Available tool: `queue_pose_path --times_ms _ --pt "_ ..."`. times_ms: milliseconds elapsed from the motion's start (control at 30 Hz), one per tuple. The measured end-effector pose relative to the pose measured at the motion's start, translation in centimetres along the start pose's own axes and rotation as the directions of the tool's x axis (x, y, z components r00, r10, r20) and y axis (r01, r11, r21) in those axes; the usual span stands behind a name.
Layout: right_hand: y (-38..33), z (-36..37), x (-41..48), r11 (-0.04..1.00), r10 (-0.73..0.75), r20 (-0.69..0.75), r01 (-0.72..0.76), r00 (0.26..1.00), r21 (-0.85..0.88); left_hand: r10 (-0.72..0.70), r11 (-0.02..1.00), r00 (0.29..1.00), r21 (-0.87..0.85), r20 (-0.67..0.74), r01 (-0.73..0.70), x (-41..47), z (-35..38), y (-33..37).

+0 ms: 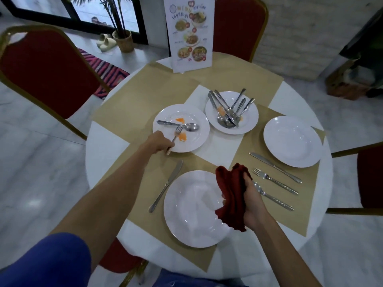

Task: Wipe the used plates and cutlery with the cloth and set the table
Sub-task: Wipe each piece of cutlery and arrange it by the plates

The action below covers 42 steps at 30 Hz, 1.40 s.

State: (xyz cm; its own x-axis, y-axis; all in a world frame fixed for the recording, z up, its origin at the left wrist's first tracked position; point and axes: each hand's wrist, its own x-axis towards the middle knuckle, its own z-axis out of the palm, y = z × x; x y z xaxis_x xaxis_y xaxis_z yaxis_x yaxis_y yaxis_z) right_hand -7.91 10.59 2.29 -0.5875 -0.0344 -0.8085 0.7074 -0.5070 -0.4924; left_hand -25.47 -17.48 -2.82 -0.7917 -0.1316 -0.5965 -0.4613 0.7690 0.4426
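Now: your left hand [160, 142] pinches fork [175, 136] by handle at soiled plate [196, 139] rim, likely lifting it for wiping. Right hand [251, 204] grips bunched cloth [232, 195] over clean plate [192, 212], ready. Cutlery pile [227, 114] lies on far plate [248, 123], unwiped.

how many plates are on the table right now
4: the near plate, clean, in front of the person; the right plate, clean; the stained plate at the left; the far plate, piled with cutlery. None seems hidden.
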Motion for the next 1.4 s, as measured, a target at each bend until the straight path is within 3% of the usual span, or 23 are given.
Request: queue_pose_path --times_ms 133,233,300,433,533,633,767,933,1033,1100,1167,1233,1300,1400 --pt "-1.0 -0.6 -0.1 0.998 0.036 0.044 -0.038 0.998 0.053 0.023 0.952 0.979 -0.303 0.203 0.040 -5.3 -1.0 0.2" --pt "-1.2 0.4 0.0 0.992 0.045 0.049 -0.050 0.998 0.114 0.114 0.839 0.978 -0.543 0.176 0.000 -10.9 0.4 0.2" --pt "-1.1 1.6 0.0 0.985 0.060 0.063 -0.069 0.996 0.157 0.172 0.792 0.978 -0.607 0.116 -0.067 -14.8 2.3 0.7" --pt "-0.5 4.7 -0.8 0.999 0.017 0.121 -0.013 0.993 -0.037 0.266 0.825 0.964 -0.519 0.006 -0.225 -21.4 7.7 3.4" --pt "-1.5 5.9 -1.5 0.946 -0.157 0.115 0.183 0.981 -0.268 0.271 0.838 0.955 -0.459 -0.118 -0.294 -24.0 10.6 5.4" --pt "-3.8 5.1 -1.1 0.938 -0.278 0.044 0.281 0.960 -0.205 0.291 0.842 0.947 -0.433 -0.139 -0.323 -25.2 10.6 6.6" --pt "-3.3 4.5 -1.4 0.941 -0.312 -0.039 0.303 0.949 -0.149 0.300 0.881 0.946 -0.344 -0.120 -0.324 -25.7 9.6 7.1" --pt "-2.8 3.5 -2.0 0.870 -0.398 0.047 0.393 0.916 -0.296 0.290 0.881 0.952 -0.359 -0.101 -0.307 -26.1 9.8 6.4" --pt "-5.7 1.2 -1.5 0.776 -0.565 -0.117 0.478 0.817 -0.410 0.300 0.892 0.949 -0.325 -0.092 -0.314 -27.5 10.4 5.5" --pt "-8.1 -0.7 -1.3 0.832 -0.547 -0.248 0.484 0.800 -0.271 0.260 0.879 0.957 -0.377 -0.131 -0.291 -28.2 10.7 4.6" --pt "-8.4 -1.1 -2.1 0.902 -0.430 -0.168 0.412 0.887 -0.131 0.174 0.844 0.955 -0.463 -0.239 -0.270 -28.2 10.5 4.4" --pt "-6.4 1.0 -4.0 0.943 -0.289 0.025 0.289 0.957 -0.164 0.148 0.835 0.939 -0.469 -0.311 -0.287 -27.8 10.4 5.3" --pt "-3.7 3.2 -5.4 0.908 -0.216 0.176 0.264 0.960 -0.326 0.177 0.845 0.935 -0.439 -0.306 -0.304 -27.7 10.9 6.7" --pt "-2.6 4.3 -5.3 0.803 -0.257 0.260 0.356 0.931 -0.479 0.201 0.847 0.942 -0.436 -0.268 -0.305 -28.2 11.9 7.6"
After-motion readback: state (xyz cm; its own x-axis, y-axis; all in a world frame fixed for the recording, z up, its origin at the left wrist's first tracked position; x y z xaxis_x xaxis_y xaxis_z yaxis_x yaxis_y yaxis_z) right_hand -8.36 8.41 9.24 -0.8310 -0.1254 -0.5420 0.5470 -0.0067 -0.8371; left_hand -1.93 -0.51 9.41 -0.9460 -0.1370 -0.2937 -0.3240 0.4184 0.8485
